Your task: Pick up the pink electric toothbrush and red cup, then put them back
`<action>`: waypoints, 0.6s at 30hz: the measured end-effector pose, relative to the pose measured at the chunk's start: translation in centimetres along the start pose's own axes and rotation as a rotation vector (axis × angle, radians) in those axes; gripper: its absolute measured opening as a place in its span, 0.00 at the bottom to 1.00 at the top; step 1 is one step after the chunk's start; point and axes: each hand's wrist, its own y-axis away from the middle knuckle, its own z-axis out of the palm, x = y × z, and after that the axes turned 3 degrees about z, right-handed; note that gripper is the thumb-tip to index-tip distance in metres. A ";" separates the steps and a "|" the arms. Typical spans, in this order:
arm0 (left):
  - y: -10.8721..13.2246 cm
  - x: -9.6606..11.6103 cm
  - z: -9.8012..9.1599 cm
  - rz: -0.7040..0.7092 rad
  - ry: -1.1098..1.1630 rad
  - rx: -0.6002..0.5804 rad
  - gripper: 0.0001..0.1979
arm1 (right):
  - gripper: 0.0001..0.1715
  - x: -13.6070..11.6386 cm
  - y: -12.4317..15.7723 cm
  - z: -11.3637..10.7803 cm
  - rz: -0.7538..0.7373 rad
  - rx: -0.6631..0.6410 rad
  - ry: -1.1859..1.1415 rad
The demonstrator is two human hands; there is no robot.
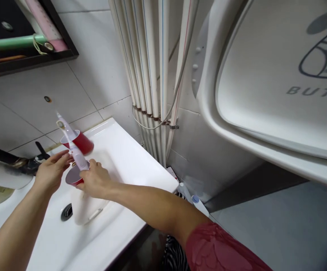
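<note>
A red cup (74, 176) with a pale inside is in my right hand (97, 178), tilted above the sink. A lilac electric toothbrush (78, 156) leans up and left out of the cup, and my right fingers lie against its lower end. My left hand (52, 167) is beside the toothbrush, fingers partly spread and tips at its left side; whether they touch it I cannot tell. Behind it, a second red cup (85, 143) stands on the sink's back ledge with another pale electric toothbrush (64, 123) in it.
The white sink (141, 169) has a dark drain (67, 212) and a pale, blurred container (86, 210) in its basin. A black tap (35, 162) and bottles are left. White pipes (149, 75) run up the corner. A large white folding basin (265, 94) hangs close on the right.
</note>
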 end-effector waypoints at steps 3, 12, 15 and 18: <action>0.2 -0.5 -0.6 -0.073 0.058 0.045 0.03 | 0.17 0.2 0.0 1.2 -0.003 -0.100 -0.015; 0.8 -1.7 -0.1 -0.187 -0.015 -0.016 0.01 | 0.14 0.3 0.4 3.1 -0.101 -0.130 0.001; 0.8 -1.6 -1.1 -0.068 0.111 0.100 0.01 | 0.13 0.3 0.6 3.0 -0.107 -0.132 -0.019; 0.7 -0.6 -3.4 0.092 0.315 0.233 0.03 | 0.13 0.3 0.8 3.0 -0.066 -0.124 -0.089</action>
